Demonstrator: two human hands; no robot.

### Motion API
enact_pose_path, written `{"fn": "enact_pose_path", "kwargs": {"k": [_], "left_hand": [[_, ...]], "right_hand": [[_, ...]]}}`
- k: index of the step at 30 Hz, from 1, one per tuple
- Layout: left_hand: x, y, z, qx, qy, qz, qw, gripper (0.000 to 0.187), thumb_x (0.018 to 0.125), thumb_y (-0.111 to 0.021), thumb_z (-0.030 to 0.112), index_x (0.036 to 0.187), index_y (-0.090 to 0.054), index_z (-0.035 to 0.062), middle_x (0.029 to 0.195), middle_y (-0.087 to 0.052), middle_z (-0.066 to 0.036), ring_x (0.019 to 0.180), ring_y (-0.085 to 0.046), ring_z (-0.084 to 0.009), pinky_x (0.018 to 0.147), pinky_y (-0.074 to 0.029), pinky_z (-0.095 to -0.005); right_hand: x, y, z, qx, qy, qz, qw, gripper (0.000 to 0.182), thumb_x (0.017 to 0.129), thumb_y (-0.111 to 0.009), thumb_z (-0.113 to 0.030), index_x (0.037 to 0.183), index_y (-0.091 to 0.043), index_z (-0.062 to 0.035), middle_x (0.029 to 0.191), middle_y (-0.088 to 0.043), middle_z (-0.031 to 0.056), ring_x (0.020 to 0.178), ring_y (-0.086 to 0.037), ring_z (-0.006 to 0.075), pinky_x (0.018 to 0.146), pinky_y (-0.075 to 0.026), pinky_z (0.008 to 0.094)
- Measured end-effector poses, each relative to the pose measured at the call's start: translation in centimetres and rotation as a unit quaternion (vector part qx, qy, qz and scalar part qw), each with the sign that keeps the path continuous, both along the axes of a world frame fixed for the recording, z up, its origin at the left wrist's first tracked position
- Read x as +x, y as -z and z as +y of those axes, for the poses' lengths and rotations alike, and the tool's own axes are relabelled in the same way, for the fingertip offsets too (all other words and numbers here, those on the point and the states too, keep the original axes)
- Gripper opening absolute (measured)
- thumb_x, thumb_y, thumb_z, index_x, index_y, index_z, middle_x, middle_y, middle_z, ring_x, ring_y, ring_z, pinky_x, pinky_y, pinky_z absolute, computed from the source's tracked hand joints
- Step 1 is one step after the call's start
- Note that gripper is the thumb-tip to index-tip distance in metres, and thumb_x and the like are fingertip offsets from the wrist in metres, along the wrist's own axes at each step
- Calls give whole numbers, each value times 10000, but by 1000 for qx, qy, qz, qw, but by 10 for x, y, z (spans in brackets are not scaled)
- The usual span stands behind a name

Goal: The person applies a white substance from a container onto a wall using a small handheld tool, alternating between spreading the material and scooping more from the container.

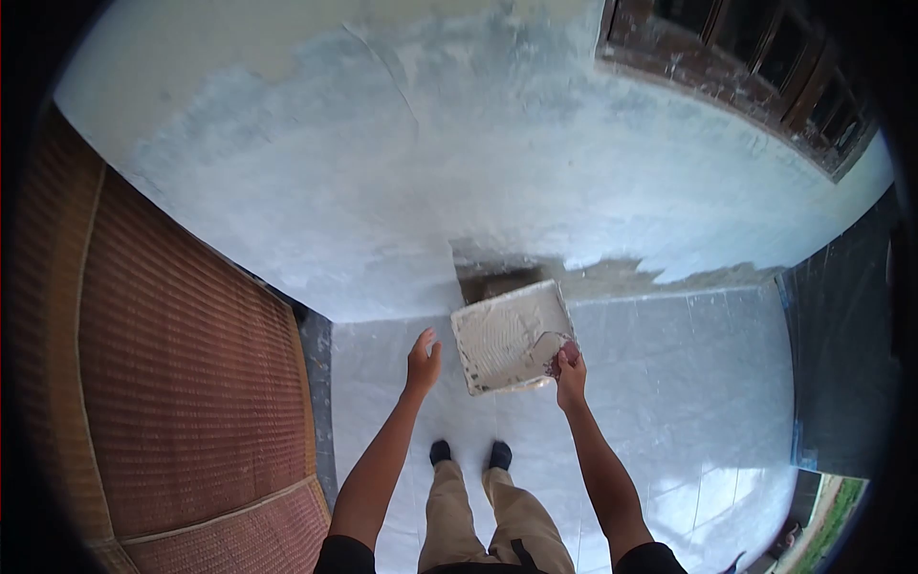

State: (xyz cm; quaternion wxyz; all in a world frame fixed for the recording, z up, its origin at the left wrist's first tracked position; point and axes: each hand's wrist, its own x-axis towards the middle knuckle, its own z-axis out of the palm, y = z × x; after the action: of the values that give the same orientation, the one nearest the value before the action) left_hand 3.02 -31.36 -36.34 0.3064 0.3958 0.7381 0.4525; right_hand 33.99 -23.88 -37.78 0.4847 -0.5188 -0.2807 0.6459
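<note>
A paint tray [512, 330] with a ribbed bottom and a white-smeared rim sits in front of me, close to the foot of the wall. My right hand [570, 375] is closed around the reddish handle of a putty knife [553, 352], whose pale-coated blade overlaps the tray's right side. To the left of the tray, my left hand [424, 362] is held in the air, thumb and fingers apart, holding nothing.
A wall [402, 182] with patchy white coating rises ahead; bare grey patches show low down. A brown wooden window frame [717, 72] is at upper right. Woven reddish matting [191, 354] stands left, dark sheeting [846, 335] right. Pale sheeting [679, 383] covers the floor.
</note>
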Motion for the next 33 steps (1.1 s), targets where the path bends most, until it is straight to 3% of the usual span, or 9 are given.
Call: {"fn": "enact_pose_path", "kwargs": {"k": [1,3,5,11,13,16,20,26,33], "left_hand": [[5,13,-1,-10,4,-8,1000,425,906,-555,167,1287,-486,-9,1235,-577,-209,1161,-554,-319,970,-427,-388],[17,40,-12,-15,5,-23,1000,431,906,-555,161,1294,-479,-11,1255,-559,-216,1163,-548,-324,971,-427,-394],[28,71,-22,-40,5,-36,999,439,908,-554,161,1301,-471,-14,1262,-552,-217,1168,-541,-323,976,-426,-394],[54,161,-41,-76,2,-81,994,489,910,-557,175,1343,-427,-10,1317,-493,-218,1164,-533,-316,979,-425,-384],[63,174,-46,-101,-14,-77,992,525,921,-545,185,1383,-374,1,1368,-455,-199,1176,-535,-281,962,-430,-368],[74,194,-48,-108,-25,-94,989,573,927,-534,196,1419,-314,-2,1377,-437,-202,1184,-527,-283,975,-422,-371],[82,207,-43,-117,-25,-118,986,602,935,-520,211,1439,-273,-9,1392,-421,-210,1189,-523,-279,981,-417,-360],[82,218,-41,-97,-25,-163,981,596,921,-537,217,1421,-322,-27,1345,-484,-210,1154,-536,-285,972,-418,-354],[80,204,-37,-116,-16,-186,976,556,938,-510,223,1416,-355,-15,1330,-512,-194,1163,-541,-233,958,-412,-319]], "right_hand": [[4,11,2,-10,4,-8,1000,283,955,-540,-99,1223,-500,-19,1055,-585,29,914,-572,122,782,-489,268],[14,35,-1,10,4,-152,988,295,950,-559,-117,1220,-499,-15,1036,-589,31,922,-572,122,776,-484,263],[24,54,-1,-7,2,-189,982,286,945,-569,-130,1197,-515,-7,1022,-594,37,933,-570,124,783,-479,274],[20,77,25,50,-49,-429,901,322,898,-609,-171,1148,-544,22,1031,-636,183,939,-618,265,813,-474,363],[15,94,37,177,-74,-516,835,305,875,-621,-170,1092,-534,26,946,-633,249,880,-628,379,746,-483,422],[0,110,55,198,-132,-549,801,216,875,-599,-132,1007,-514,17,882,-627,266,836,-605,452,683,-466,486],[-19,124,69,247,-197,-552,771,136,888,-550,-77,958,-474,12,835,-621,270,777,-594,470,641,-442,536],[-27,143,71,268,-206,-581,740,132,901,-510,-75,995,-468,8,825,-617,277,770,-592,473,629,-447,546],[-35,142,65,262,-202,-571,751,139,905,-501,-82,1009,-478,8,795,-605,284,755,-588,476,626,-444,542]]}}
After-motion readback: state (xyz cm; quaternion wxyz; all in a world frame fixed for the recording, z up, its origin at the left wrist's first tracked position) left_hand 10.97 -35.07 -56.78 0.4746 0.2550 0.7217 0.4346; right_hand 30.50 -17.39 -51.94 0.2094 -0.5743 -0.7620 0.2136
